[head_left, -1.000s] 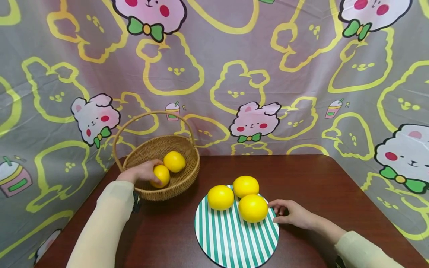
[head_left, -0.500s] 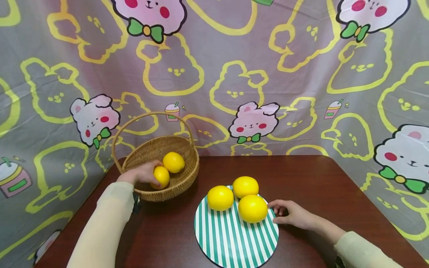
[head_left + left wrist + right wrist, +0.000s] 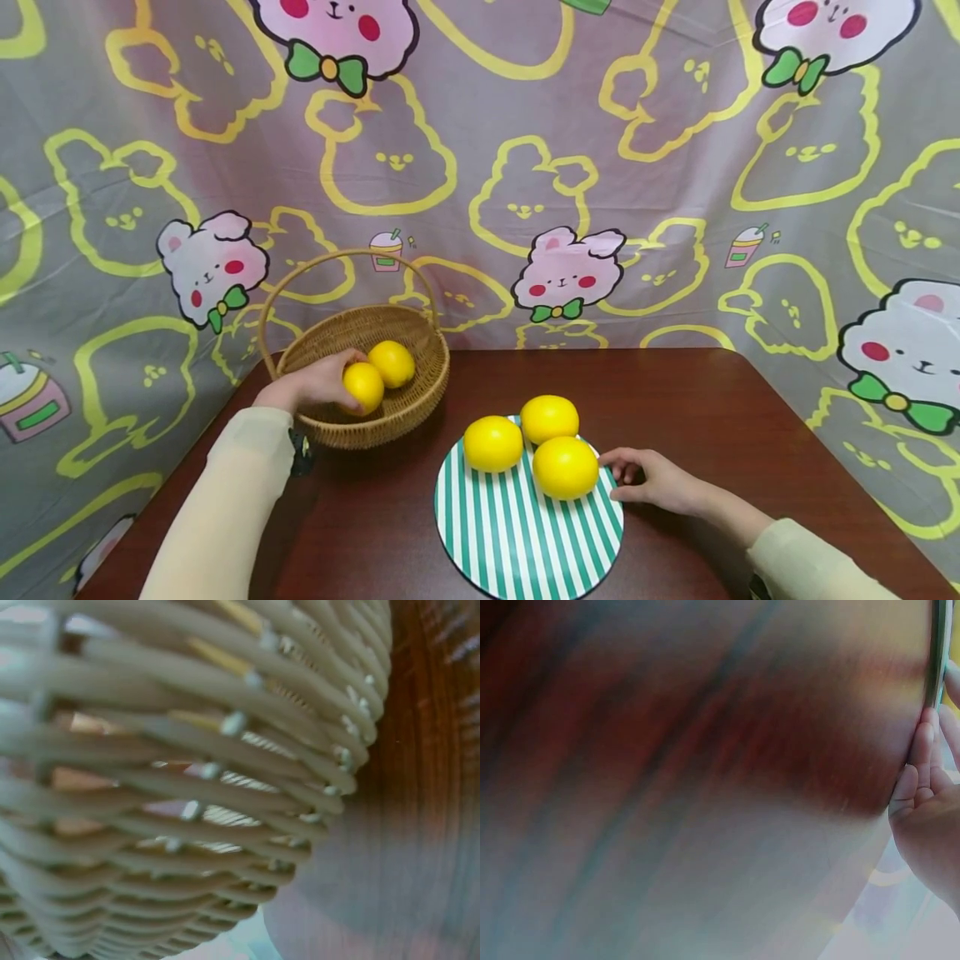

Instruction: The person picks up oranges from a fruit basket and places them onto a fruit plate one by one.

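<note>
My left hand (image 3: 321, 382) reaches over the near rim of a woven wicker basket (image 3: 397, 421) and grips a yellow lemon (image 3: 363, 388). Touching or very near it inside the basket is another lemon (image 3: 392, 364). In the left wrist view, the basket's weave (image 3: 187, 787) fills most of the picture and hides the hand. My right hand (image 3: 654, 479) rests at the right edge of a round green-and-white striped board (image 3: 517, 542), fingers loosely bent and holding nothing. Its fingertips are close beside the nearest of three lemons (image 3: 566, 468) on that board. The right wrist view shows this hand (image 3: 930, 802) at the board's edge.
The basket's tall arched handle (image 3: 345, 254) rises above its opening. Both stand on a dark reddish-brown table (image 3: 660, 392), with a patterned cloth (image 3: 480, 167) hanging behind and at the sides.
The gripped lemon and my left hand have risen slightly and shifted a little right. The basket has shifted slightly right too. My right hand and the lemons on the board stay put.
</note>
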Demonstrator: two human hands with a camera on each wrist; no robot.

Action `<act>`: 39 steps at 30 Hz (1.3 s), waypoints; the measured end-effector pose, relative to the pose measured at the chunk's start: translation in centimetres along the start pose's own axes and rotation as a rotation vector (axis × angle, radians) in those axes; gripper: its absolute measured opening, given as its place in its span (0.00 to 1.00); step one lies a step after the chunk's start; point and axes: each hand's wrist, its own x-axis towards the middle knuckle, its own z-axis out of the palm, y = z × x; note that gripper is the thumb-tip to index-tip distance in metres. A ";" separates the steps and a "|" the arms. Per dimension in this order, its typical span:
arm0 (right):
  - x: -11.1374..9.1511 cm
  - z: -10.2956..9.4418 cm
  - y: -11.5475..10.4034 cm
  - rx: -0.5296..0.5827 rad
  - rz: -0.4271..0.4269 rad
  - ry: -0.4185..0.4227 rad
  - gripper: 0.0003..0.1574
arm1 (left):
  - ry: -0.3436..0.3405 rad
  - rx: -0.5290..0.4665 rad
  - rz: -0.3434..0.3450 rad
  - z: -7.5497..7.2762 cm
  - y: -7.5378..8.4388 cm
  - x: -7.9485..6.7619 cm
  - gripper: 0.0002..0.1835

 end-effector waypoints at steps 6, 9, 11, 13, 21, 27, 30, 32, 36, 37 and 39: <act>0.0 0.0 0.1 0.001 0.013 0.002 0.26 | 0.018 -0.041 -0.007 -0.2 0.4 -0.2 0.45; 0.0 0.0 0.2 0.008 0.010 0.000 0.26 | 0.027 -0.040 -0.018 -0.3 0.4 -0.3 0.46; 0.0 0.1 0.2 0.011 0.007 -0.002 0.25 | 0.036 -0.030 -0.018 -0.3 0.4 -0.5 0.46; 0.0 0.1 0.2 0.012 0.005 -0.002 0.25 | 0.049 -0.023 -0.020 -0.3 0.5 -0.6 0.47; 0.1 -0.1 -0.1 0.007 0.015 -0.002 0.26 | 0.121 -0.024 0.002 -0.5 0.9 -1.1 0.48; 0.1 -0.2 -0.2 0.003 0.013 -0.004 0.25 | 0.167 -0.050 0.022 -0.5 1.2 -1.6 0.49; 0.1 -0.1 -0.1 0.015 0.014 -0.007 0.26 | 0.189 -0.062 0.028 -0.4 1.3 -1.7 0.49; 0.0 -0.1 0.0 0.021 0.017 -0.008 0.26 | 0.207 -0.074 0.039 -0.4 1.3 -1.8 0.49; 0.0 -0.1 0.0 0.021 0.013 -0.009 0.26 | 0.238 -0.110 0.081 -0.3 1.6 -1.9 0.48; 0.0 -0.1 -0.1 0.021 0.013 -0.009 0.26 | 0.245 -0.121 0.090 -0.2 1.8 -2.0 0.47; 0.0 -0.1 -0.1 0.019 0.012 -0.009 0.26 | 0.261 -0.139 0.107 -0.2 2.2 -2.1 0.47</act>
